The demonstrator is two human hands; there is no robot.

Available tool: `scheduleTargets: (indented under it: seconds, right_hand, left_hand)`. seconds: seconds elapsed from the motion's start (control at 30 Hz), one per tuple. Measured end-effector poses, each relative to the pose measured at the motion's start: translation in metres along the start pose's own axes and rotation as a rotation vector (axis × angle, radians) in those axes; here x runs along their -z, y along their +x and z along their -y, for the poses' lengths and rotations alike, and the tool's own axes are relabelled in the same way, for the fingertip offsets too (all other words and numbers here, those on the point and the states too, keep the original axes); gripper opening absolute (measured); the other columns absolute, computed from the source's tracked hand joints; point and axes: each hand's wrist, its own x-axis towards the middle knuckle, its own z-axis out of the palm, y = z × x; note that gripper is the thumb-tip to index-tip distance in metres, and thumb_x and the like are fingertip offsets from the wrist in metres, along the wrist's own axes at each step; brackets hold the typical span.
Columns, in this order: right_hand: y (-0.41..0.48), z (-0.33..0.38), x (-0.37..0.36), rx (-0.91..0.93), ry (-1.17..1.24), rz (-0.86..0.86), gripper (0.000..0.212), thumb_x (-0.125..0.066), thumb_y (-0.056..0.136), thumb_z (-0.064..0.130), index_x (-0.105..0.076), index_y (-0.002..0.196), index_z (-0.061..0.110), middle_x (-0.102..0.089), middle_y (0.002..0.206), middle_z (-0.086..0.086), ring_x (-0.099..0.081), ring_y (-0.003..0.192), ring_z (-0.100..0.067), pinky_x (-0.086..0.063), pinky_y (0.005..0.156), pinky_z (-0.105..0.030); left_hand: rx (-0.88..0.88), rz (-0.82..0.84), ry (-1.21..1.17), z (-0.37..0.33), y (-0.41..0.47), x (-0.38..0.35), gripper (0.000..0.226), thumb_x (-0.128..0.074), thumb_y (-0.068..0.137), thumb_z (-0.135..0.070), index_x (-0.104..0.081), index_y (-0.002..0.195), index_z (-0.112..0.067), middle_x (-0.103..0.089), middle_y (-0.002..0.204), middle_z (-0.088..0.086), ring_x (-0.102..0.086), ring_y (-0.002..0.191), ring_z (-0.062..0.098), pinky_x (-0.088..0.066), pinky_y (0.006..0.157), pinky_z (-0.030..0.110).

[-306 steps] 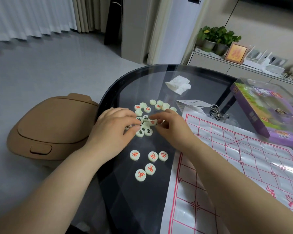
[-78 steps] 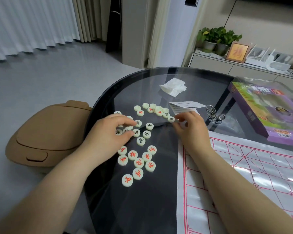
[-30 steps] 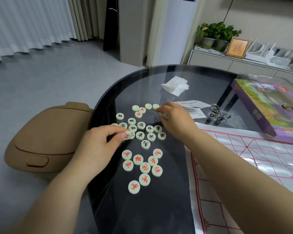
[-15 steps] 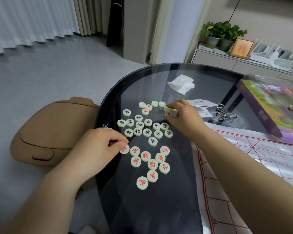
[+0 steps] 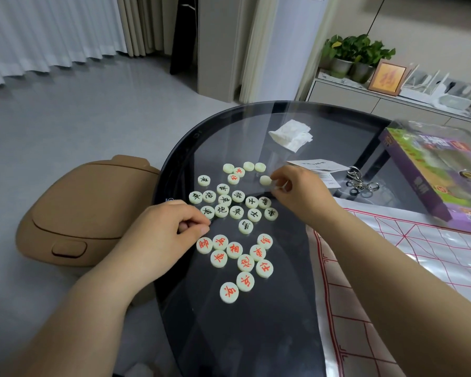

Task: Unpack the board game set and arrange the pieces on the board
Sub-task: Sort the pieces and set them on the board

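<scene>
Cream round chess pieces lie on the dark glass table [image 5: 256, 336]. A black-lettered group [image 5: 230, 206] sits in the middle, a red-lettered group [image 5: 239, 258] nearer me, and a few face-down and red ones [image 5: 244, 170] farther off. My left hand [image 5: 166, 232] has its fingers curled, tips together just above the leftmost red piece [image 5: 204, 245], with nothing visible in them. My right hand [image 5: 297, 191] pinches a cream piece between curled fingers, and its fingertip is beside a blank piece [image 5: 265, 180]. The red-lined board sheet [image 5: 397, 257] lies at the right.
A purple game box [image 5: 430, 175] stands at the far right, partly on the sheet. A crumpled tissue [image 5: 291, 135], a paper slip [image 5: 317, 165] and a metal ring bunch [image 5: 360, 183] lie behind my right hand. A tan bin [image 5: 85, 210] sits on the floor at the left.
My left hand came down from the black-lettered group to the red group and let go of a red piece at its left end. My right hand stayed at the far pieces.
</scene>
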Motion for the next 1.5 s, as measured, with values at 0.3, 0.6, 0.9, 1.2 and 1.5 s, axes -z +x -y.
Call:
scheduleTargets:
  seconds: [0.3, 0.6, 0.9, 1.2, 1.5]
  right_hand:
    - [-0.062, -0.004, 0.014, 0.074, 0.105, 0.073, 0.029, -0.058, 0.083, 0.009, -0.06, 0.112, 0.013, -0.058, 0.096, -0.001, -0.045, 0.073, -0.005, -0.03, 0.063, -0.011]
    - [-0.084, -0.004, 0.008, 0.115, 0.425, 0.088, 0.036, -0.069, 0.078, 0.019, -0.059, 0.112, 0.02, -0.056, 0.089, 0.013, -0.05, 0.072, 0.003, -0.036, 0.071, -0.002]
    - [-0.082, -0.008, 0.007, 0.102, 0.516, 0.119, 0.028, -0.064, 0.082, 0.017, -0.061, 0.11, 0.02, -0.054, 0.081, 0.018, -0.05, 0.071, 0.004, -0.038, 0.07, -0.006]
    - [-0.082, -0.009, 0.006, 0.101, 0.534, 0.115, 0.026, -0.063, 0.082, 0.014, -0.062, 0.107, 0.016, -0.057, 0.085, 0.01, -0.049, 0.068, 0.004, -0.038, 0.068, -0.008]
    - [-0.082, -0.011, 0.006, 0.087, 0.561, 0.117, 0.027, -0.064, 0.081, 0.015, -0.062, 0.107, 0.019, -0.058, 0.085, 0.012, -0.049, 0.069, 0.008, -0.038, 0.068, -0.006]
  left_hand:
    - [-0.04, -0.117, 0.121, -0.016, 0.035, -0.002, 0.014, -0.059, 0.085, -0.013, -0.068, 0.095, -0.014, -0.054, 0.084, -0.015, -0.051, 0.081, 0.004, -0.033, 0.066, 0.003]
    - [-0.01, 0.147, 0.614, -0.038, 0.114, -0.022, 0.046, -0.058, 0.086, -0.028, -0.048, 0.129, -0.017, -0.047, 0.132, 0.006, -0.047, 0.118, 0.023, -0.039, 0.092, 0.033]
    - [0.016, 0.198, 0.803, -0.047, 0.129, -0.031, 0.033, -0.05, 0.091, -0.03, -0.053, 0.123, -0.021, -0.055, 0.123, 0.005, -0.052, 0.11, 0.026, -0.043, 0.083, 0.034]
    - [-0.069, 0.172, 0.748, -0.049, 0.122, -0.042, 0.03, -0.052, 0.089, -0.029, -0.058, 0.117, -0.021, -0.054, 0.122, 0.002, -0.05, 0.112, 0.023, -0.043, 0.087, 0.033]
    - [-0.1, 0.126, 0.667, -0.049, 0.123, -0.045, 0.027, -0.055, 0.086, -0.037, -0.062, 0.106, -0.02, -0.049, 0.124, -0.001, -0.045, 0.116, 0.02, -0.032, 0.094, 0.034]
